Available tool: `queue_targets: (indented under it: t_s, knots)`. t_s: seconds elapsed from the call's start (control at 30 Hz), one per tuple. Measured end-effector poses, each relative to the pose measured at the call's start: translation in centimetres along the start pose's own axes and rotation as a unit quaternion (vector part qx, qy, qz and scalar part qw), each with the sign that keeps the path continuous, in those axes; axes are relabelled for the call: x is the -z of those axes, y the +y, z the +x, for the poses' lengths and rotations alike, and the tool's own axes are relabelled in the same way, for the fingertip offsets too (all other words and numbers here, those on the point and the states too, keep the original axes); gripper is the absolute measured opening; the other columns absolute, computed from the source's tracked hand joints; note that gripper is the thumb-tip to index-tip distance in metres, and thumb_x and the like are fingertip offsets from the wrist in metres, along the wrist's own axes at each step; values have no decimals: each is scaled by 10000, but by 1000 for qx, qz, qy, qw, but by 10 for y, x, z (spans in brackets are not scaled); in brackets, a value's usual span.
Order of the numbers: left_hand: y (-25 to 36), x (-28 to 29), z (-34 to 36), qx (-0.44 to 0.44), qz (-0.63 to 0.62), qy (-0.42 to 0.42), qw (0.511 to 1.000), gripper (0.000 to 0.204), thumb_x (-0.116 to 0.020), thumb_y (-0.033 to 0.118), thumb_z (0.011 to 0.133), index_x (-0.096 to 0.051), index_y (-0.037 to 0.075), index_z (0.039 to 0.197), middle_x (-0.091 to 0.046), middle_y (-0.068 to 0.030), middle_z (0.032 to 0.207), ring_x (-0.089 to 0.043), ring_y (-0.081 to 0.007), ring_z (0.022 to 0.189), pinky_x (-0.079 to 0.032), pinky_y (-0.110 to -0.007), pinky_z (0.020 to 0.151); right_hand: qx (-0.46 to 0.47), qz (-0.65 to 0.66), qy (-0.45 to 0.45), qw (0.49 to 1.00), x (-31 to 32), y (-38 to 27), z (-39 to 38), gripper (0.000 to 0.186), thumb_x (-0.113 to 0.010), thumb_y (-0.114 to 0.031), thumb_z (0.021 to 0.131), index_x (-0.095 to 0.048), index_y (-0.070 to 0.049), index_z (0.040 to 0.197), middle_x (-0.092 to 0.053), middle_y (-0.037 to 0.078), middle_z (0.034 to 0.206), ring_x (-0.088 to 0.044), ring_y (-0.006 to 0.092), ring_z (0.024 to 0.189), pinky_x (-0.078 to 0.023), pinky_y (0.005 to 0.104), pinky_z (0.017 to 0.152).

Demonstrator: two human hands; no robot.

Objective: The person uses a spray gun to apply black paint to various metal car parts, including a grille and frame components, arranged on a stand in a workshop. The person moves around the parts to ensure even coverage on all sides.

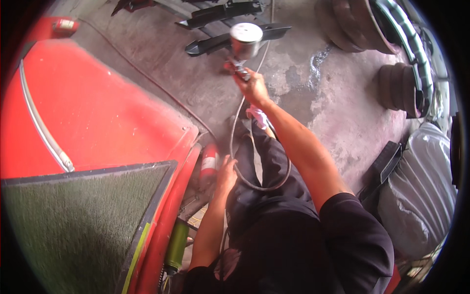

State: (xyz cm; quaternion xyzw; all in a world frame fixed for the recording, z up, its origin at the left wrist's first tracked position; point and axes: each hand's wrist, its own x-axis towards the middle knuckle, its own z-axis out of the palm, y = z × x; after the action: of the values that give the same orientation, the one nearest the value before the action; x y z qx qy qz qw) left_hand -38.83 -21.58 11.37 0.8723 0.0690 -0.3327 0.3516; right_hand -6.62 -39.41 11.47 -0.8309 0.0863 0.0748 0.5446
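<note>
My right hand grips a spray gun with a silver cup on top, held out in front of me above the concrete floor. A hose hangs in a loop between my arms. My left hand is lower, by my legs, with its fingers closed round the hose. A pale pink cloth shows just below my right hand; what holds it is unclear. Close on my left are a red vehicle panel with a silver trim strip and a dark, speckled glass pane.
Black curved parts lie on supports ahead. Brown rims, a green-white coiled tube and a grey covered bundle line the right side. A red cylinder and a green cylinder sit beside the vehicle. Another hose crosses the floor.
</note>
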Motion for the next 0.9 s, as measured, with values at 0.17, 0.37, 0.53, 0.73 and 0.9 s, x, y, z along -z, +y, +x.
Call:
queue_targets:
  t_s: [0.17,0.37,0.53,0.73,0.9]
  knots:
    - [14,5,12,-26,7,-31,999,464,-610,-92,805,-665,81,1232,-479,-170,1551,-563,-380,1319,-507,-460,1045,-35,-75,180,980,114,57,17,210,-736,-224,959,-728,-14,953,-730,138,734,-604,187,581,-507,410,599]
    - [0,6,17,-77,61,-44,994,452,-631,-65,804,-658,101,1223,-487,-150,1535,-597,-382,1248,-528,-479,979,-88,-162,326,927,157,60,14,270,-739,-278,948,-712,-10,962,-689,217,756,-621,254,646,-514,410,676]
    - [5,12,21,-91,94,-84,988,441,-640,-47,806,-655,94,1223,-482,-182,1533,-561,-402,1303,-505,-473,1034,-40,18,198,979,132,66,-17,261,-764,-285,930,-728,-29,966,-631,68,658,-552,148,600,-480,353,597]
    - [28,7,26,-106,115,-93,983,440,-659,-24,807,-651,93,1231,-445,-229,1554,-531,-441,1335,-481,-484,1074,-132,21,-25,991,140,32,-34,361,-699,-298,920,-739,-46,1175,-753,243,964,-755,364,861,-561,453,806]
    - [65,-11,37,-84,121,-96,984,424,-658,-13,822,-649,89,1234,-439,-236,1552,-532,-431,1337,-485,-489,1067,-71,-6,125,990,188,88,-1,238,-746,-258,940,-704,-25,964,-622,71,651,-545,131,599,-474,371,586]
